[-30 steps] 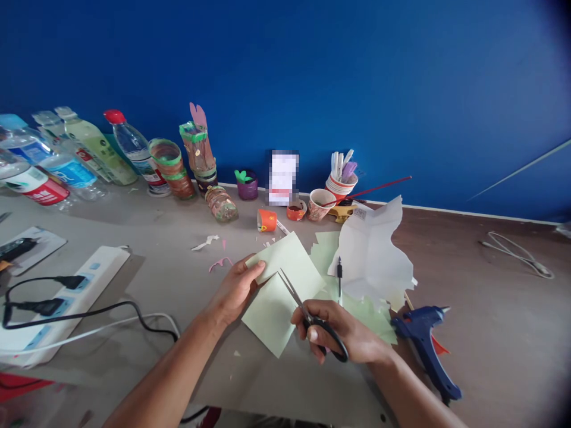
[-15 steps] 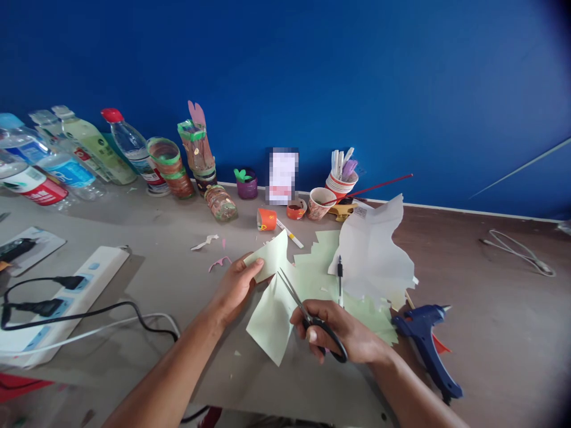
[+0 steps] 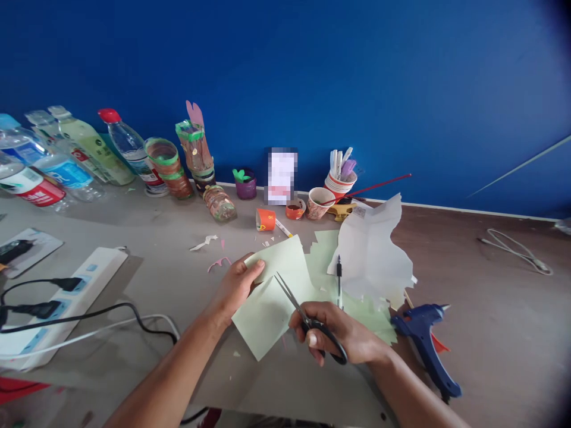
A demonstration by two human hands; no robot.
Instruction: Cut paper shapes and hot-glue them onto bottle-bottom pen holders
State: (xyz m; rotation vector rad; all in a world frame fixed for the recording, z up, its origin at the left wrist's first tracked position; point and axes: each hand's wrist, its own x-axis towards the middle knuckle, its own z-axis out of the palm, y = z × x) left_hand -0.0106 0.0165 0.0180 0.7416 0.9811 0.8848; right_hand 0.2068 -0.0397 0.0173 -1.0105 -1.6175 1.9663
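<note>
My left hand (image 3: 238,286) pinches the upper left part of a pale green sheet of paper (image 3: 289,267), thumb on top. A slit runs into the sheet from its left side, just below the thumb. My right hand (image 3: 330,330) has its fingers in the black handles of a pair of scissors (image 3: 289,291). The slim metal blades point up and left over the paper, with their tips by the inner end of the slit. Right of the sheet lie more green paper (image 3: 366,312), a black-capped pen (image 3: 339,273) and crumpled white paper (image 3: 370,249).
A blue glue gun (image 3: 423,339) lies at right. Paper cups (image 3: 320,202), an orange cup piece (image 3: 266,220) and a marker (image 3: 284,227) stand or lie behind the paper. Bottles (image 3: 129,142) and decorated jars (image 3: 165,166) line the wall. A power strip (image 3: 84,285) with cables is at left.
The green sheet has flattened and turned, its slit now facing left and its lower flap shifted left. The scissors and both hands stay in almost the same place.
</note>
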